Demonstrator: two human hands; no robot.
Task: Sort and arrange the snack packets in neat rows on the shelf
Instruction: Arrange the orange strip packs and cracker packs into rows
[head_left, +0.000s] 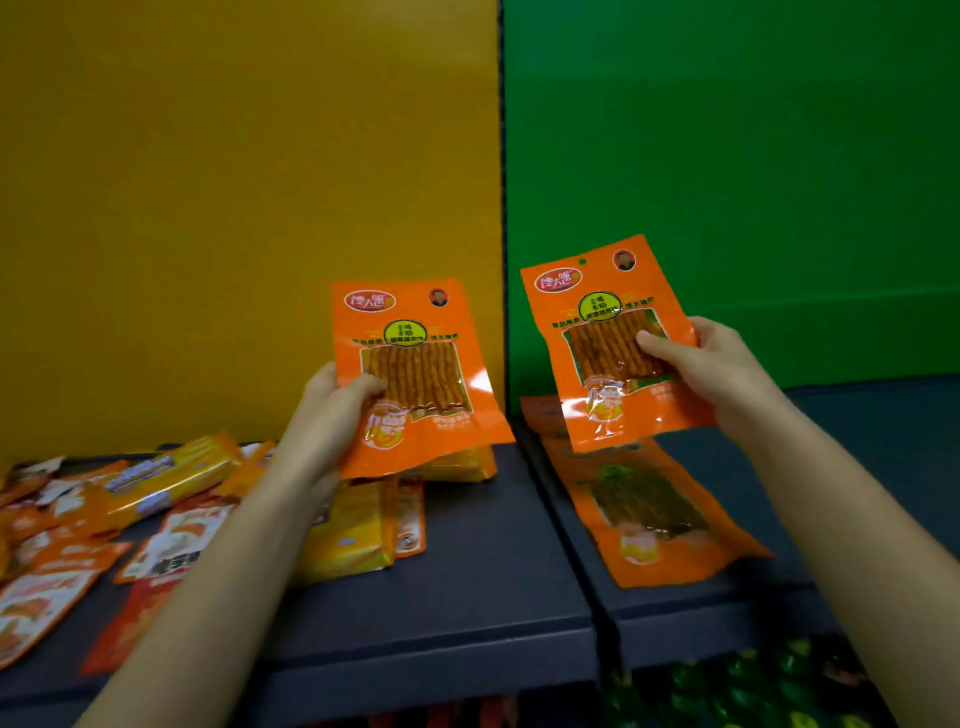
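Observation:
My left hand (332, 410) grips an orange snack packet (415, 374) by its left edge, upright above the left shelf section. My right hand (711, 369) holds a matching orange packet (608, 338) by its right side, thumb on the clear window, over the right shelf section. Below that packet, orange packets of the same kind (649, 514) lie flat in a line on the dark shelf (493, 571). A jumbled heap of mixed orange, yellow and white packets (130, 514) covers the left part of the shelf.
A yellow back panel (234, 208) stands behind the left section and a green one (753, 182) behind the right, split by a dark divider (503, 208). A lower shelf with green packets (727, 696) shows at the bottom right.

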